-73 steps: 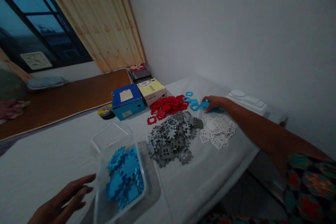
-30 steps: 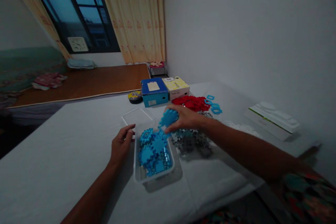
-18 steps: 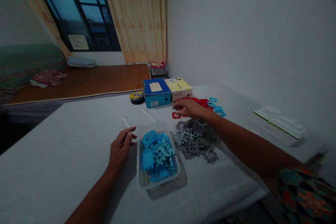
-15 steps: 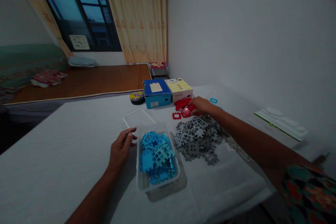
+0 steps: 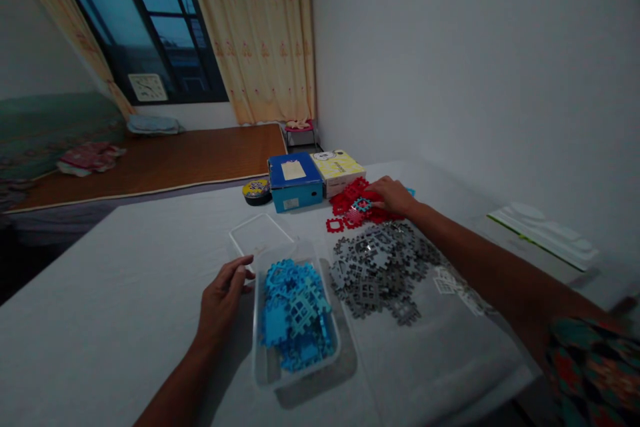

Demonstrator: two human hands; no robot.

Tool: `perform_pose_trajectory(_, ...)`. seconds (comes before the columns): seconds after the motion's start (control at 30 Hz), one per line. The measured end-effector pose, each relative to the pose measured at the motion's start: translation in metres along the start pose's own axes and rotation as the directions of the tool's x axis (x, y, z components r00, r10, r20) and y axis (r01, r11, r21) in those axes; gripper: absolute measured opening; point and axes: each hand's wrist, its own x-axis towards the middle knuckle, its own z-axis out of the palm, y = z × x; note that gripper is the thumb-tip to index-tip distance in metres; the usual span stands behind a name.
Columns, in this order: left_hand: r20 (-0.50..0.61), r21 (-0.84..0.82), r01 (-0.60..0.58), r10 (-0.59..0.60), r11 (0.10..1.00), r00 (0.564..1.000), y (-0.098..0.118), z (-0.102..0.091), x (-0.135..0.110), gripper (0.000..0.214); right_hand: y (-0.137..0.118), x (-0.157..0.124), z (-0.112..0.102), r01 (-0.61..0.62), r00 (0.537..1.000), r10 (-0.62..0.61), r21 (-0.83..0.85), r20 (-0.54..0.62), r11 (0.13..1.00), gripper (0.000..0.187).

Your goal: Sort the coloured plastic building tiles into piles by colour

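Observation:
A clear plastic container [image 5: 263, 360] holding several blue interlocking pieces [image 5: 295, 313] stands on the white sheet in front of me. My left hand [image 5: 223, 297] rests on the sheet at its left side, fingers loosely spread, their tips against the container's wall. My right hand [image 5: 394, 195] is stretched out far over the red pile [image 5: 350, 203], fingers lying flat. A loose blue piece [image 5: 361, 204] lies at its fingertips on the red pieces. Nothing shows in either hand.
The container's clear lid [image 5: 260, 233] lies just behind it. A grey pile [image 5: 380, 267] and some white pieces [image 5: 450, 283] lie to the right. A blue box [image 5: 294, 180], yellow box [image 5: 337, 170] and round tin [image 5: 257, 190] stand behind. A white moulded tray [image 5: 545, 233] sits far right near the edge.
My right hand carried blue pieces to the container, dropped them in, then reached back out to the red pile. My left hand came up and has stayed against the container.

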Motion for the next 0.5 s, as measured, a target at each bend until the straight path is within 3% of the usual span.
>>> perform_pose_trajectory(0.17, 0.008, -0.004, 0.01, -0.01, 1.0, 1.0, 0.001, 0.002, -0.002, 0.047, -0.011, -0.005, 0.013, 0.143, 0.988, -0.138, -0.066, 0.07, 0.988, 0.031)
perform_pose_trajectory(0.33, 0.012, -0.033, 0.029, -0.029, 0.999, 1.0, -0.001, 0.003, -0.003, 0.048, -0.009, -0.001, 0.0, 0.066, 0.997, -0.061, 0.149, -0.04, 0.987, 0.02)
perform_pose_trajectory(0.43, 0.031, -0.078, 0.08, -0.078, 0.994, 0.997, -0.002, 0.005, -0.003, 0.052, -0.047, -0.003, -0.022, 0.076, 0.984, 0.001, 0.421, -0.179, 0.904, 0.02)
perform_pose_trajectory(0.5, 0.033, -0.094, 0.1, -0.097, 0.991, 0.995, -0.003, 0.006, -0.004, 0.055, -0.099, -0.012, -0.034, 0.261, 0.96, -0.153, 0.556, -0.233, 0.789, 0.024)
